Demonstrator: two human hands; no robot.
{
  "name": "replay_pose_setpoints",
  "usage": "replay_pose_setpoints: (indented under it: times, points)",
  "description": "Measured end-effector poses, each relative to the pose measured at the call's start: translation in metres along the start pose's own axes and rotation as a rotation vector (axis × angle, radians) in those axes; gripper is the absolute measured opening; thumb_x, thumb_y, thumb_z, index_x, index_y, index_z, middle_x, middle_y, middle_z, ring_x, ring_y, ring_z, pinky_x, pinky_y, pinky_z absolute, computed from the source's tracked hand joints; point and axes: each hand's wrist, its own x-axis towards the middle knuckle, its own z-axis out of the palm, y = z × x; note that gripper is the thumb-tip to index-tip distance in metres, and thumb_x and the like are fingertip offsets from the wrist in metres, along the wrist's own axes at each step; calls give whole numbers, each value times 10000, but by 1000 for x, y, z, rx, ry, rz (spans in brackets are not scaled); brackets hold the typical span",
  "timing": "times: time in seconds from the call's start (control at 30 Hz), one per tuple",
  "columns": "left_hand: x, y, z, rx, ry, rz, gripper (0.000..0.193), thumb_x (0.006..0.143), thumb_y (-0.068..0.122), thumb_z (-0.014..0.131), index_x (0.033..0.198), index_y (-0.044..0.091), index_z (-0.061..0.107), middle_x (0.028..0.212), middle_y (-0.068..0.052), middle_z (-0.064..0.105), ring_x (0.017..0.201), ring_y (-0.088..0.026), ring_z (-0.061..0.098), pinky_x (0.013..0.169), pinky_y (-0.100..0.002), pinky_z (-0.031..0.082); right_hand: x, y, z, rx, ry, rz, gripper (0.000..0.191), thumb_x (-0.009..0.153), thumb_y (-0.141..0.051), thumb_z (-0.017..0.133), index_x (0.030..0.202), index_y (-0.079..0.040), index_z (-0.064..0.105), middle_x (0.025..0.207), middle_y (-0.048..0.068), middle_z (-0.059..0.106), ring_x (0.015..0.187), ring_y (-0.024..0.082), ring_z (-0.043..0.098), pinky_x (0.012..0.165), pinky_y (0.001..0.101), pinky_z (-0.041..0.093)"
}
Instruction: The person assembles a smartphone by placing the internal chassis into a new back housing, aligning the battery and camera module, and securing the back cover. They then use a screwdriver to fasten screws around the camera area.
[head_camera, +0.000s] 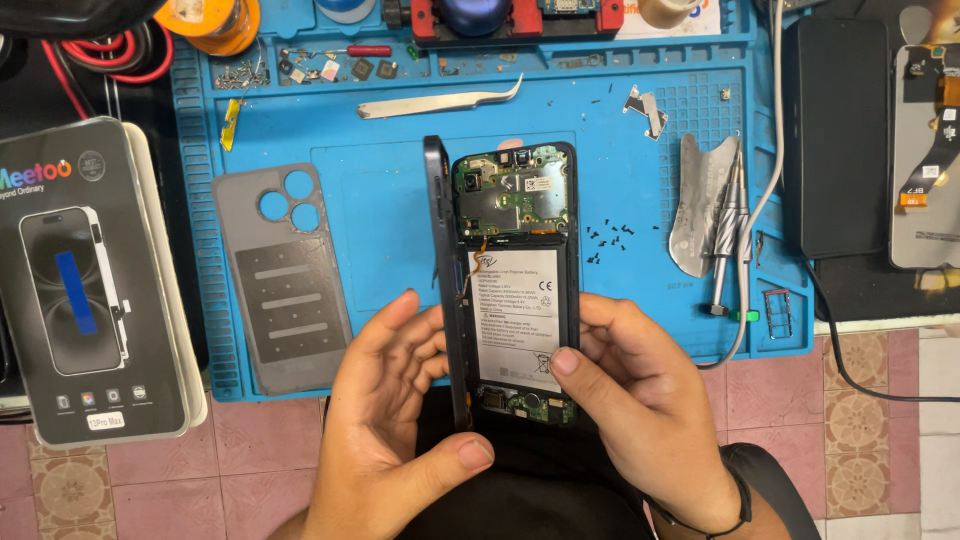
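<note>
opened smartphone (515, 285) is held upright over the blue repair mat (400, 200), above the near edge of the counter (870, 380), internals facing the camera: green mainboard (510, 195) at top, white-labelled battery (517, 315) in the middle, small sub-board (525, 405) at bottom.

left hand (395, 420): fingers curled against the dark mid-frame (450, 290), which stands hinged off the phone's left edge; thumb sits below it. hand is closed on the frame edge, apparently to keep it swung clear of the boards.

right hand (640, 400): clamped on the phone's right edge, thumb tip pressed on the lower battery face, fingers behind. this steadies the body against the pull from the left side.

an orange flex or wire (470, 270) runs at the left seam near the battery top; whether it still joins frame and board can't be told at this res.

laid out on the mat w/ clearance from the work: grey back cover (285, 275) at left, curved tweezers (440, 102) above, loose black screws (608, 240) grouped at right, metal pry tool (700, 205) and screwdriver (728, 235) beside them. a boxed phone case (85, 290) lies off the mat at far left.
</note>
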Motion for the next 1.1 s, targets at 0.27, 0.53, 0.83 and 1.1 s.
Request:
replay_pose_setpoints:
  times: [0.27, 0.53, 0.83, 1.1]
  points:
    - [0, 0, -1, 1, -6, -7, 1016, 822, 36, 853, 1627, 34, 233, 1574, -232, 475, 1403, -309, 537, 1160, -455, 460, 1, 2, 1, -11, 2, 17, 382, 997, 38, 568, 1378, 60, 551, 1289, 185, 700, 1226, 222, 662, 1025, 349, 533]
    - [1, 0, -1, 53, -6, -18, 1041, 804, 38, 866, 1622, 27, 223, 1569, -232, 467, 1377, -293, 543, 1116, -449, 503, 3, 4, 1, -17, -25, 6, 396, 989, 37, 581, 1383, 57, 543, 1306, 179, 687, 1252, 230, 653, 1044, 356, 526]
    - [2, 3, 5, 230, -23, 24, 1123, 781, 97, 913, 1634, -9, 191, 1559, -216, 441, 1308, -252, 552, 1085, -409, 502, 6, 4, -1, 73, -118, 15, 446, 977, 56, 607, 1411, 54, 507, 1340, 186, 646, 1276, 258, 627, 1070, 408, 517]
    - [6, 11, 8, 327, -34, 20, 1131, 798, 129, 912, 1646, -15, 177, 1526, -193, 477, 1311, -224, 561, 1086, -372, 513, 14, -3, -6, 133, -203, 87, 499, 968, -4, 634, 1433, 43, 460, 1384, 206, 632, 1301, 274, 613, 1083, 428, 513]
